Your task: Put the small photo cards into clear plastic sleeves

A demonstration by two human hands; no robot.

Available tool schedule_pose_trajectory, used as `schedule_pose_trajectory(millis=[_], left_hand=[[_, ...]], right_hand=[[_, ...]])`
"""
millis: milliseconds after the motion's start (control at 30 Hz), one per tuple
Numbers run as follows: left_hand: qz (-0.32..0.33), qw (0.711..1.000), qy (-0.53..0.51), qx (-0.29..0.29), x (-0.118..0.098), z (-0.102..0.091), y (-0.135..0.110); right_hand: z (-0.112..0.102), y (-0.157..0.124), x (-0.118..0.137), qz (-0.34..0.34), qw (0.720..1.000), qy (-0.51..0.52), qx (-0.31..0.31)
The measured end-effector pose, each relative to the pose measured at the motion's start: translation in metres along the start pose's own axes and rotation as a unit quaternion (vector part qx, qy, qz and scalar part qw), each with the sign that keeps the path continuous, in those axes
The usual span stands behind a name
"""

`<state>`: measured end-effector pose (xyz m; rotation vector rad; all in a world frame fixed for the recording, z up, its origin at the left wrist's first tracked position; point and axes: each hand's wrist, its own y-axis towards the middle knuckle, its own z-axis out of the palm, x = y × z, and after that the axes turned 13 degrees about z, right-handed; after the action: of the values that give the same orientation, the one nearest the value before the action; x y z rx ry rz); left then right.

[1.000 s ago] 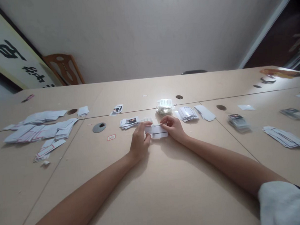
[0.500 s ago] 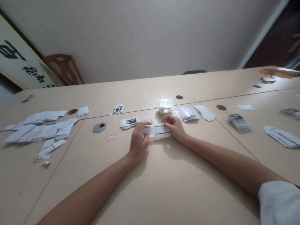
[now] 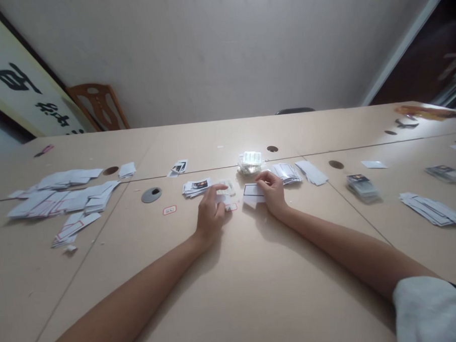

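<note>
My right hand (image 3: 273,193) pinches a white card (image 3: 253,190) with a dark printed border, held just above the table. My left hand (image 3: 210,211) is curled to the left of it, thumb and fingers around a translucent, whitish sleeve-like piece (image 3: 222,198) that is partly hidden. By the left thumb is a small red-bordered label (image 3: 231,207); whether it touches the hand I cannot tell. Behind the left fingers lies a clear plastic packet (image 3: 226,185), beside a stack of cards with dark pictures (image 3: 196,186). A gap separates the white card from the left hand.
Beyond my hands stands a pile of clear packets (image 3: 250,161), with bordered cards (image 3: 286,173) and white slips (image 3: 311,172) to its right. Paper piles (image 3: 63,198) spread at left. Another red-bordered label (image 3: 170,210) lies alone. Wrapped card stacks (image 3: 362,186) sit right.
My right hand has shifted slightly right with the white card, which has come apart from the piece at my left hand. The left hand has barely moved.
</note>
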<state>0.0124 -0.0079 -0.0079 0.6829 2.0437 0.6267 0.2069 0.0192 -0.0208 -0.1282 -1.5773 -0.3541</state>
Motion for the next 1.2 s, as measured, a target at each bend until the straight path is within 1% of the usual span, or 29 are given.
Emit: schedule_pose_trajectory(millis=[100, 167, 267, 367, 400, 433, 500, 533, 600, 667, 733, 767, 833, 867, 900, 933, 1000, 1033, 1067, 1133, 1200], left_hand=[[-0.004, 1.000, -0.014, -0.001, 0.001, 0.001, 0.000], [-0.004, 1.000, -0.018, 0.005, 0.002, 0.002, -0.001], [-0.006, 1.000, -0.024, -0.001, 0.003, 0.003, -0.002], [-0.002, 1.000, -0.022, -0.001, 0.001, 0.003, -0.001], [0.001, 1.000, -0.019, 0.001, 0.000, 0.002, -0.001], [0.004, 1.000, -0.017, 0.001, -0.001, 0.002, -0.001], [0.012, 1.000, -0.008, -0.002, -0.004, 0.001, 0.000], [0.018, 1.000, -0.002, -0.005, -0.005, 0.001, 0.000], [0.031, 0.999, 0.012, -0.010, -0.007, 0.000, 0.000], [0.040, 0.999, 0.021, -0.015, -0.007, 0.000, 0.000], [0.044, 0.999, 0.016, -0.019, -0.006, 0.000, 0.000], [0.046, 0.999, 0.010, -0.020, -0.005, 0.000, 0.000], [0.049, 0.999, 0.002, -0.018, -0.004, 0.001, 0.000], [0.051, 0.999, 0.000, -0.016, -0.003, 0.001, -0.001], [0.054, 0.998, -0.002, -0.013, -0.002, 0.002, -0.001], [0.057, 0.998, -0.004, -0.009, -0.002, 0.002, -0.001], [0.065, 0.998, -0.009, -0.003, -0.001, 0.002, -0.001], [0.070, 0.997, -0.011, 0.000, -0.001, 0.002, -0.001], [0.075, 0.997, -0.014, 0.003, -0.002, 0.003, -0.002], [0.090, 0.996, -0.019, 0.008, -0.001, 0.003, -0.002], [0.111, 0.993, -0.030, 0.013, 0.000, 0.005, -0.003]], right_hand=[[-0.004, 0.006, 0.003, -0.013, 0.998, 0.016, -0.059], [-0.010, 0.014, 0.008, -0.014, 0.995, 0.003, -0.095], [-0.026, 0.030, 0.019, -0.025, 0.986, -0.069, -0.151], [-0.049, 0.049, 0.029, -0.054, 0.960, -0.157, -0.226], [-0.058, 0.055, 0.031, -0.049, 0.954, -0.176, -0.237], [-0.066, 0.061, 0.033, -0.032, 0.954, -0.189, -0.230], [-0.080, 0.072, 0.033, 0.029, 0.962, -0.221, -0.161], [-0.086, 0.076, 0.033, 0.069, 0.960, -0.241, -0.126], [-0.094, 0.082, 0.031, 0.134, 0.946, -0.283, -0.080], [-0.099, 0.085, 0.030, 0.168, 0.933, -0.312, -0.066], [-0.102, 0.086, 0.033, 0.164, 0.910, -0.374, -0.069], [-0.102, 0.085, 0.035, 0.150, 0.891, -0.422, -0.077], [-0.100, 0.081, 0.043, 0.095, 0.847, -0.513, -0.099], [-0.097, 0.078, 0.048, 0.060, 0.837, -0.534, -0.103], [-0.094, 0.074, 0.053, 0.025, 0.843, -0.530, -0.095], [-0.088, 0.069, 0.058, -0.007, 0.859, -0.506, -0.071], [-0.075, 0.056, 0.068, -0.050, 0.903, -0.426, 0.018], [-0.066, 0.048, 0.072, -0.059, 0.919, -0.384, 0.067], [-0.057, 0.039, 0.076, -0.061, 0.928, -0.350, 0.115], [-0.038, 0.019, 0.079, -0.074, 0.933, -0.296, 0.192], [-0.021, -0.002, 0.078, -0.102, 0.923, -0.267, 0.259]])
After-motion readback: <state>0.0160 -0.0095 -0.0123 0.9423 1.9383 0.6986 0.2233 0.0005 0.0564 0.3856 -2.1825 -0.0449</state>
